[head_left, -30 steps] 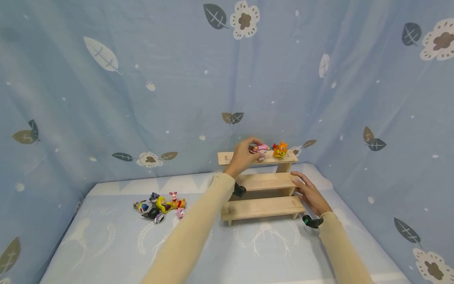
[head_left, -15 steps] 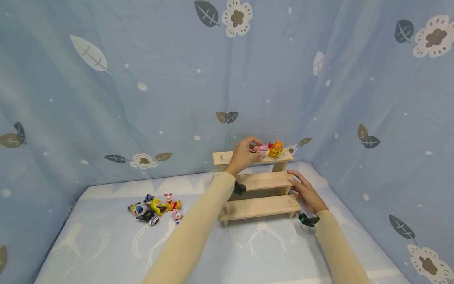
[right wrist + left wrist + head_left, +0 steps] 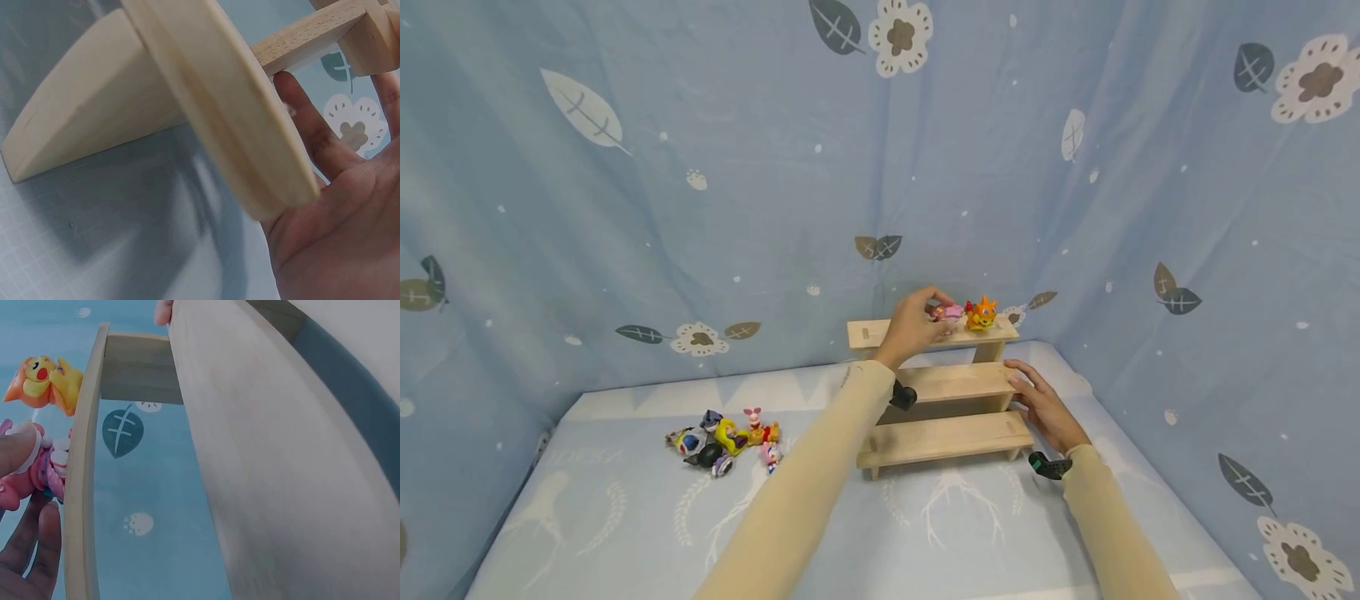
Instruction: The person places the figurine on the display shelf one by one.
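Observation:
My left hand pinches a pink figurine between thumb and fingers at the top board of a three-step wooden display stand. In the left wrist view the figurine lies at the board's edge, partly covered by the thumb. Just right of it, an orange and yellow figurine with a spiky top sits on the same board. My right hand grips the right end of the middle board, one fingertip at its back edge. Close up, the right palm faces the stand's end, with fingers reaching to the wood.
Several small figurines lie bunched on the cloth-covered table to the left; a pink-and-white one is at the right of the group. A patterned blue curtain rises close behind the stand.
The head view has shifted slightly, so the scene sits further left. The pink figurine is closer to the orange one, still in my left hand. My right hand keeps its place on the stand.

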Tool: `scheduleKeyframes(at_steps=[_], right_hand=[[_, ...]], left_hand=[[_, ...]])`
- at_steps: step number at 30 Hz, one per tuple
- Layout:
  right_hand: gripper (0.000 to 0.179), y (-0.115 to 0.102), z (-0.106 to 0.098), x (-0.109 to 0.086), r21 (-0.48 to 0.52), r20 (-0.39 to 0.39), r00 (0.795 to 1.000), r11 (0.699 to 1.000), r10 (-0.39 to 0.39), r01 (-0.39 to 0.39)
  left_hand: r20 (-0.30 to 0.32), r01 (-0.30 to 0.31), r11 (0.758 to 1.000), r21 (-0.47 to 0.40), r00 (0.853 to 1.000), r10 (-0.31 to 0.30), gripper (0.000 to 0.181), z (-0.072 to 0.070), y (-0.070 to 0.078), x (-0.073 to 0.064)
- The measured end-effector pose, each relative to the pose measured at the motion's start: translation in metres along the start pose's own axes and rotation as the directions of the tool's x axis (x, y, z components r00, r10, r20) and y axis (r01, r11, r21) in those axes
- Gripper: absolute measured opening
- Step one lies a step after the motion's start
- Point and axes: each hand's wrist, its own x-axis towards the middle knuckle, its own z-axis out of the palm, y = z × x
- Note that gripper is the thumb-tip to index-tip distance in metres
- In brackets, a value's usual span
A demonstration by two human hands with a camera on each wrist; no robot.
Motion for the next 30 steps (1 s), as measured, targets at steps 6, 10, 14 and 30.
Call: scheduleKeyframes(at_steps=[6,10,14,30], right_hand=[[0.06,-0.003,0.003,0.001,-0.003,-0.009,1.0,1.0,0.008,-0.008],[0.06,-0.005,0.006,0.003,-0.003,-0.013,1.0,1.0,0.009,-0.009],[0.057,-0.006,0.01,0.006,-0.001,-0.02,1.0,1.0,0.018,-0.018],[0.058,-0.001,0.006,-0.001,-0.015,-0.019,1.0,1.0,0.014,-0.014]], left_hand=[[0.0,-0.014,1.0,-0.006,1.0,0.014,0.03,-0.009,-0.003,-0.003],[0.016,-0.028,1.0,-0.012,0.999,0.028,0.034,-0.013,-0.005,-0.006],[0.027,-0.032,0.999,-0.03,0.999,0.033,0.04,-0.019,-0.008,-0.009],[0.02,-0.071,0.996,-0.045,0.997,0.072,0.04,-0.055,-0.012,-0.043]])
